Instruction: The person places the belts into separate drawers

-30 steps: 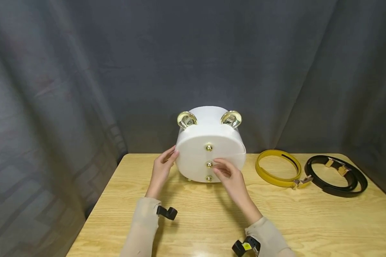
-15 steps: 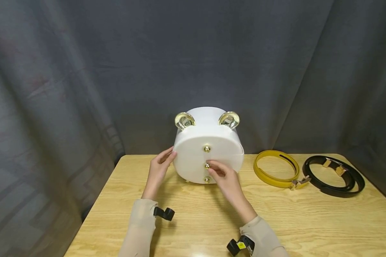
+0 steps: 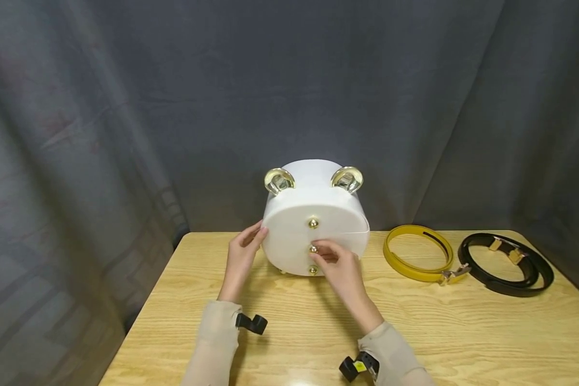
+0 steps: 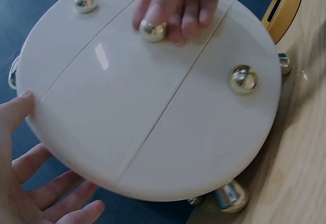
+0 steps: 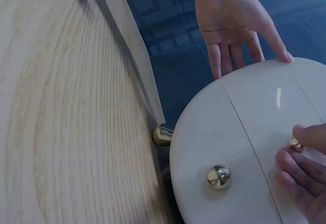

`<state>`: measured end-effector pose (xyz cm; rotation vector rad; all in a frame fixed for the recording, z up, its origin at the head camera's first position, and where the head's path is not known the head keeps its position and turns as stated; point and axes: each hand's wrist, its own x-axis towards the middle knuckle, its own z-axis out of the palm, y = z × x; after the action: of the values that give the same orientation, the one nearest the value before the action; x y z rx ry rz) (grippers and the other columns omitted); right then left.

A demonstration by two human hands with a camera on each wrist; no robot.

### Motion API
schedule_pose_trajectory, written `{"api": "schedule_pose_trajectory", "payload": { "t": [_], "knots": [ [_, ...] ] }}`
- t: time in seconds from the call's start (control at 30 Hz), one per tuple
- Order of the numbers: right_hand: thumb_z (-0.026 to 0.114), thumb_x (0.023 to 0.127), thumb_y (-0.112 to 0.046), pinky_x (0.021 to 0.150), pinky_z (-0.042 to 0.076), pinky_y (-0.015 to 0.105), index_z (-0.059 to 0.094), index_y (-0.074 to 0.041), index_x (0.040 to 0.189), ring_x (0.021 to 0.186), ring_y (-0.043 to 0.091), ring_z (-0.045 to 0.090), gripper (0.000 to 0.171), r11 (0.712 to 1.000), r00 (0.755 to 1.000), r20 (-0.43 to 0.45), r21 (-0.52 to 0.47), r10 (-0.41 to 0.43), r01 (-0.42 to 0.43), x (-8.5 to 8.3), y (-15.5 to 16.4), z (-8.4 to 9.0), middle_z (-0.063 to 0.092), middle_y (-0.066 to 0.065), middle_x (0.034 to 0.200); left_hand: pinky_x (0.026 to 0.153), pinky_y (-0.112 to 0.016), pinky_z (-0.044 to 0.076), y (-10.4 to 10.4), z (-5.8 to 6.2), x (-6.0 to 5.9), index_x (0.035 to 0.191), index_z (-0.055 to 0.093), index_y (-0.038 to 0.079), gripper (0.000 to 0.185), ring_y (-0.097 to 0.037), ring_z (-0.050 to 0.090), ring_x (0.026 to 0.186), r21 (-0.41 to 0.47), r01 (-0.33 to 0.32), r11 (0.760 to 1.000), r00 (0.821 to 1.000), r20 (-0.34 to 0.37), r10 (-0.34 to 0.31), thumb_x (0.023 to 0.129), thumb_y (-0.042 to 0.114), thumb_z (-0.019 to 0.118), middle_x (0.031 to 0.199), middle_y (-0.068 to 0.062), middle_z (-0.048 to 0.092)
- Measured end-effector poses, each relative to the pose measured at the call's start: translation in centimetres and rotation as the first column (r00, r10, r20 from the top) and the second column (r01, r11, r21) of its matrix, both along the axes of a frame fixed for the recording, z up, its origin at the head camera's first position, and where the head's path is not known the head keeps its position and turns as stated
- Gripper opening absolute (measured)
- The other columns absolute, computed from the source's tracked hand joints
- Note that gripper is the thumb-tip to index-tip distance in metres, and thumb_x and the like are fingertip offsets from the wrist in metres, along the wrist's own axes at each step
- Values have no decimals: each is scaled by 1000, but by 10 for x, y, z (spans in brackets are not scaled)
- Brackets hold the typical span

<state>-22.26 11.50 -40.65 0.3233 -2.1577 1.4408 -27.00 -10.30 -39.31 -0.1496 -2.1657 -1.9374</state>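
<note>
A round white storage box (image 3: 289,230) with gold ear-shaped pieces (image 3: 347,179) on top stands upright on the table. Three gold knobs run down its front, and seams divide the face into drawer fronts. My right hand (image 3: 340,268) pinches the middle knob (image 4: 153,30) between thumb and fingers. Against the box's left side rests my left hand (image 3: 243,254); its thumb touches the front edge, and its other fingers extend along the side, as the left wrist view shows. The upper knob (image 3: 313,223) and the lower knob (image 5: 218,176) are untouched.
To the right of the box lie a coiled yellow belt (image 3: 407,274) and a coiled black belt (image 3: 506,289), both with metal buckles. Grey curtains (image 3: 318,80) hang behind the wooden table (image 3: 294,343). Short gold feet (image 4: 232,196) support the box.
My right hand has shifted left from beside the middle knob and now pinches it. The left hand stays at the box's side. No drawer has visibly moved.
</note>
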Motion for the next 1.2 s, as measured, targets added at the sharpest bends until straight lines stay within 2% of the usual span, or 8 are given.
{"api": "schedule_pose_trajectory", "payload": {
  "t": [0.17,0.43,0.67,1.03,1.2],
  "knots": [
    [83,78,-5,68,57,25,76,-5,97,74,19,71,21,998,998,-41,26,-52,53,-3,-3,-1,74,7,85,100,-43,47,1,0,3,132,64,11,46,-25,59,120,1,-13,1000,1000,5,13,94,35,70,131,-11,63],
    [83,78,-4,68,58,26,76,-4,95,73,19,71,18,998,998,-39,39,-43,45,-1,-4,0,74,6,85,103,-46,44,1,1,2,132,65,12,48,-26,57,122,13,-11,1000,1000,21,11,92,38,71,131,-10,63],
    [84,78,-5,67,57,25,77,-5,95,74,18,71,18,997,999,-28,70,-32,34,-1,-2,4,75,6,88,100,-44,47,1,2,0,131,66,12,46,-25,59,119,23,-19,1000,999,31,18,92,36,72,129,-9,65],
    [84,78,-4,65,57,24,77,-7,91,70,15,70,15,993,999,30,116,-28,24,4,1,12,75,4,85,100,-44,46,4,3,1,130,65,8,46,-26,60,117,56,-5,998,1000,23,3,92,34,72,129,-10,63],
    [84,78,-5,65,57,24,77,-7,91,70,15,71,14,993,1000,30,117,-1,-2,4,2,12,75,5,87,100,-45,46,4,3,1,131,64,7,46,-28,59,119,48,3,999,1000,19,-4,93,34,70,131,-11,61]
  ]
}}
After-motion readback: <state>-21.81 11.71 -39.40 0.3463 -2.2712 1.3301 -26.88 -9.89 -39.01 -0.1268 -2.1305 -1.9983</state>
